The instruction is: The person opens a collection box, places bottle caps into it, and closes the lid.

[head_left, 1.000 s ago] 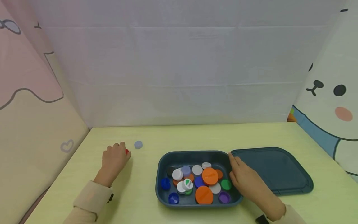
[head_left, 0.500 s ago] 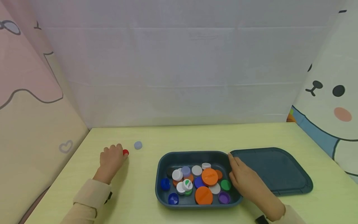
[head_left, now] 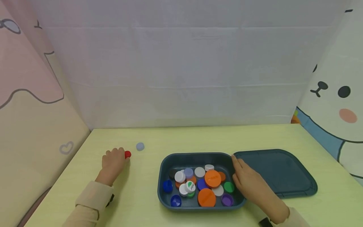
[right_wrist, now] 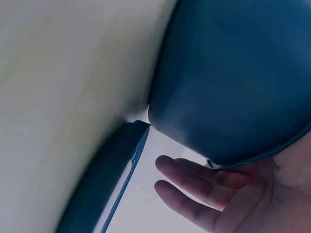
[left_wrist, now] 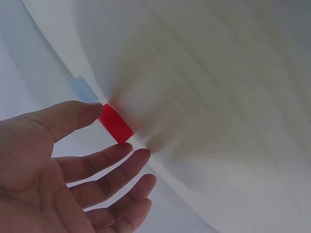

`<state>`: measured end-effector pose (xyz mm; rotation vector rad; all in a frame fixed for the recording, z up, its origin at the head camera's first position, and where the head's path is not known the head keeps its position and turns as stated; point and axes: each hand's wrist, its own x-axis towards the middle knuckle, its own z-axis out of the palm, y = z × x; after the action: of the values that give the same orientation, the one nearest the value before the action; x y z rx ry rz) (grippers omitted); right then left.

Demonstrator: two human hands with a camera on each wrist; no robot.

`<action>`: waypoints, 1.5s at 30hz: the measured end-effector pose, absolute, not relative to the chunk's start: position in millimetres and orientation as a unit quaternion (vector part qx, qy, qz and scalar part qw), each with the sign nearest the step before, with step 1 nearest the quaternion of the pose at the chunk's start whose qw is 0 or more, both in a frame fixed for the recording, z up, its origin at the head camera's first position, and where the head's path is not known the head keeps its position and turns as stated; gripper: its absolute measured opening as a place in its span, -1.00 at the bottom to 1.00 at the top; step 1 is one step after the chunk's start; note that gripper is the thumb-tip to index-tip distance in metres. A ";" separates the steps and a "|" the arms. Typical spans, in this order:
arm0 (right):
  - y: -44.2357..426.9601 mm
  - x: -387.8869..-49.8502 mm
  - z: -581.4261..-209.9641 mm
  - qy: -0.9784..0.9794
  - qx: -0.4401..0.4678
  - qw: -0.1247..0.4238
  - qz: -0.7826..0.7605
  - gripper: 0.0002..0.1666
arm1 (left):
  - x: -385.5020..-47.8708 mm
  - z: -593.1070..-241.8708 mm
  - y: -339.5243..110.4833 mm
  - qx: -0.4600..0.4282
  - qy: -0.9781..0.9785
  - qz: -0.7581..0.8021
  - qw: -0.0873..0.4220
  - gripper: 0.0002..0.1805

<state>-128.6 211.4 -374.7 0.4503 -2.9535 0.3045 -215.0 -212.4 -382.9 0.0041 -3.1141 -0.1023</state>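
A red bottle cap (head_left: 128,154) lies on the table beside the thumb of my left hand (head_left: 112,164). In the left wrist view the thumb and index fingertip touch opposite ends of the red cap (left_wrist: 115,124), pinching it. My right hand (head_left: 250,181) holds the right wall of a dark blue-green plastic box (head_left: 163,167), thumb over the rim and fingers along the outside. The right wrist view shows the box's outer wall (right_wrist: 228,82) above the fingers; the thumb is hidden there. Inside the box are several bottle caps, including orange (head_left: 207,197), white, blue, green and purple ones.
A pale lilac cap (head_left: 140,146) lies on the table just beyond the red one. To the right of the box, the matching dark lid (head_left: 278,173) lies flat on the pale yellow table (head_left: 141,195). A white sheet (head_left: 181,72) hangs behind the table.
My left hand has drawn slightly back to the left and down, leaving more of the red cap visible. The right hand and the box stay in place.
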 end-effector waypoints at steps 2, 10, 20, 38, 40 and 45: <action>211.4 -128.7 -374.3 -0.981 0.150 0.067 0.101 -0.39 | -214.9 -382.7 -212.5 0.003 -0.999 -0.036 0.009 -0.67; 211.4 -128.6 -374.1 -0.981 0.150 0.067 0.101 -0.39 | -217.8 -383.0 -211.5 0.006 -0.999 -0.046 0.001 -0.69; 211.0 -128.1 -372.3 -0.981 0.150 0.066 0.104 -0.38 | -218.7 -383.4 -209.6 0.018 -0.999 -0.042 -0.001 -0.68; 210.9 -128.4 -372.6 -0.981 0.151 0.060 0.108 -0.38 | -216.3 -380.2 -207.3 0.025 -0.998 -0.058 0.005 -0.63; 211.0 -128.4 -372.5 -0.981 0.151 0.059 0.108 -0.38 | -215.2 -378.7 -206.3 0.025 -0.998 -0.059 0.012 -0.63; 211.0 -128.5 -372.3 -0.981 0.150 0.062 0.106 -0.38 | -211.1 -372.7 -201.1 0.012 -0.998 -0.055 0.038 -0.62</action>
<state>-128.5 211.0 -372.3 0.4531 -2.9660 0.3201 -211.1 -201.1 -372.7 0.0359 -3.0606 -0.1689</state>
